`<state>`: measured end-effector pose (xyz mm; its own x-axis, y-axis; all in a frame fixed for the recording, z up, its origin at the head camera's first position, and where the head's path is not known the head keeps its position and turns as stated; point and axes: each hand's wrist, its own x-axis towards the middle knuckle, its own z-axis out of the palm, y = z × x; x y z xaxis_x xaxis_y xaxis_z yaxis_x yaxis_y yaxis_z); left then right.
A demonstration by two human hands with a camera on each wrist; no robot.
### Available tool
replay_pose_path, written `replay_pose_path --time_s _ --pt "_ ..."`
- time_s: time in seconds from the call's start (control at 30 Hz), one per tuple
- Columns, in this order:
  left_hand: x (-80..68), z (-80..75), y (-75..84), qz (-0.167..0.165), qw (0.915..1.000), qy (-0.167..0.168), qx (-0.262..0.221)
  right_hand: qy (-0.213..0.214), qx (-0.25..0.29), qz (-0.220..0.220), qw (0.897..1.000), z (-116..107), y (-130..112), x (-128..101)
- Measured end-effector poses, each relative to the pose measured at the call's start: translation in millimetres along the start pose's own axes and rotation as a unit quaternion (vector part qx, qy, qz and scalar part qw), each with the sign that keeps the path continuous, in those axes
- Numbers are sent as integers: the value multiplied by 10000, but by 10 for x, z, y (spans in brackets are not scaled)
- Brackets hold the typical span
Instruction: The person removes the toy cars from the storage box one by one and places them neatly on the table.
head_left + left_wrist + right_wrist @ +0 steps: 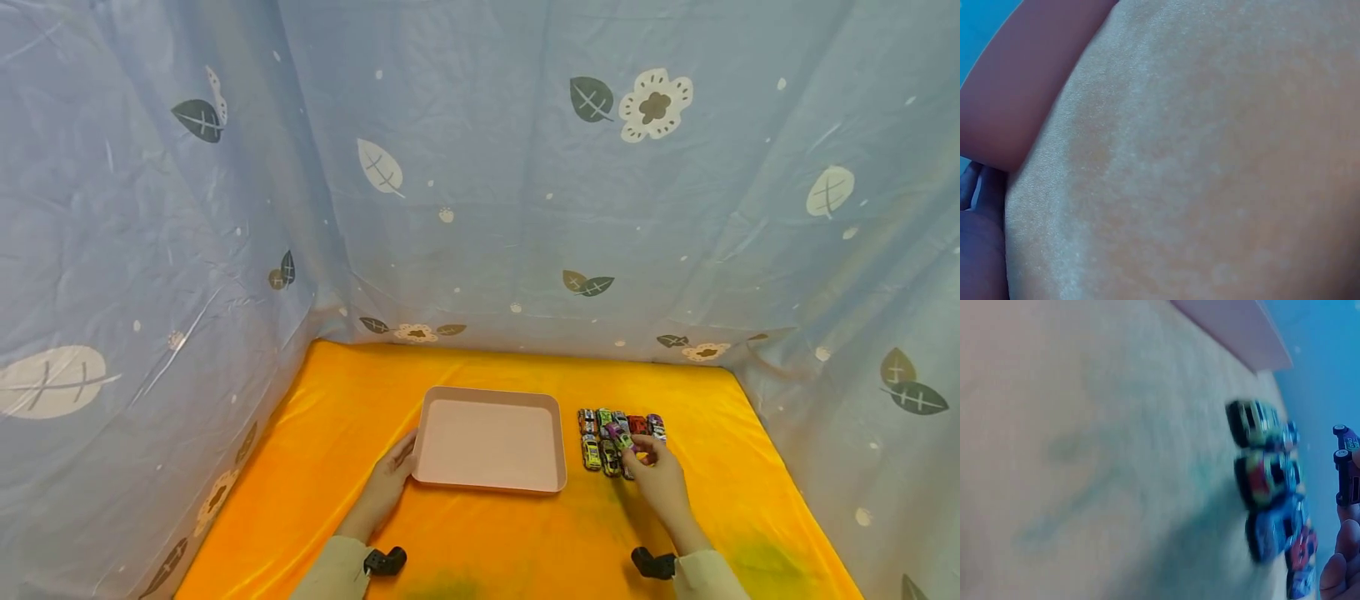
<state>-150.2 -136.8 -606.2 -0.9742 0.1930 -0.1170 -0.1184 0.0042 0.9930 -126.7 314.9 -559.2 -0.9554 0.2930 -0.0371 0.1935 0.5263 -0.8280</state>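
My right hand [660,479] pinches a small purple and green toy car [619,435] between thumb and fingers, raised over the other cars. In the right wrist view the held toy car [1349,465] shows its wheels at the right edge. Beneath it, several toy cars [591,454] stand in two rows on the yellow cloth; the hand covers some of them. A shallow pink tray [489,487] lies to their left. Along the tray's left side rests my left hand [390,482], its fingers against the outer wall. The left wrist view catches only part of this hand [982,250].
Yellow cloth [360,392] covers the work surface. Pale blue curtains [480,208] with leaves and flowers enclose it at the back and both sides. Each wrist wears a black camera mount [386,562].
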Motion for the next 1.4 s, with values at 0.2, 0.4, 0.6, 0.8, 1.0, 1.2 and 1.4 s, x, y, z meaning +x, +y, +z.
replay_pose_path --time_s 0.2,0.4,0.6,0.8,1.0,1.2,1.4 --pt "-11 -3 21 31 10000 43 28 527 317 534 9967 -129 227 24" --pt "-24 5 40 -28 10000 16 -11 679 495 885 9925 -209 384 18" --pt "-26 25 68 -28 10000 62 66 78 168 955 9953 -222 516 27" --pt "-32 19 59 -27 9999 117 47 -163 28 880 9960 -177 546 34" --pt "-22 32 39 0 9999 127 115 -68 10 892 9960 -150 550 15" --pt "-12 22 39 -22 9999 134 -3 -223 -6 825 9963 -147 532 -13" --pt "8 7 20 39 9999 94 -36 -267 45 839 9961 -145 528 -4"
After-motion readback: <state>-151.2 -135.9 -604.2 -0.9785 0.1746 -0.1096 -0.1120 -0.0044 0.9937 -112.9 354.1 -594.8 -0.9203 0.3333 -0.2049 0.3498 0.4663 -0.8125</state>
